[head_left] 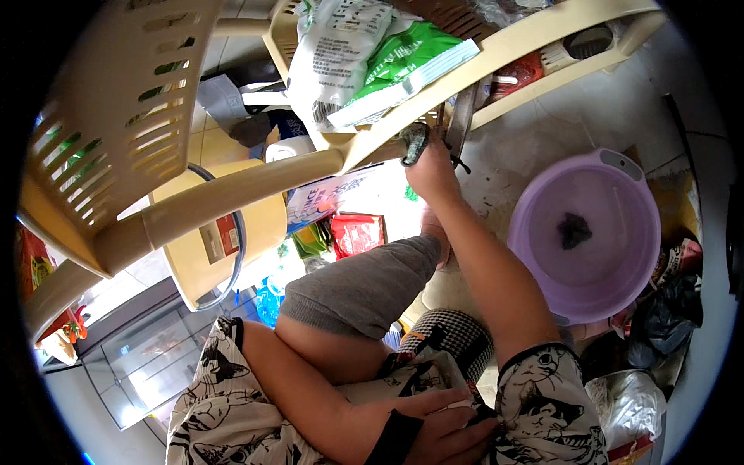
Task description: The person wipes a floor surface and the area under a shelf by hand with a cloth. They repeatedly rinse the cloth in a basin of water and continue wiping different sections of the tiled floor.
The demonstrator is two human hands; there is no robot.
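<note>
My right hand (434,172) reaches forward, closed on a dark grey wad (415,142); I cannot tell if it is cloth or a scouring pad. The wad presses against the cream tubular frame of a plastic rack (248,186). The rack is tilted, and its slatted basket rises at the left. My left hand (453,434) lies across my lap with its fingers stretched out; a black band circles its wrist. To the right, a lilac basin (528,256) holds cloudy water and a dark clump (574,231).
A green-and-white packet (418,66) lies on the rack's far shelf. Behind its frame stands a yellow bucket (182,267) with a grey handle. A red packet (357,235) lies on the floor. Black plastic bags (665,322) sit beyond the basin, near the right wall.
</note>
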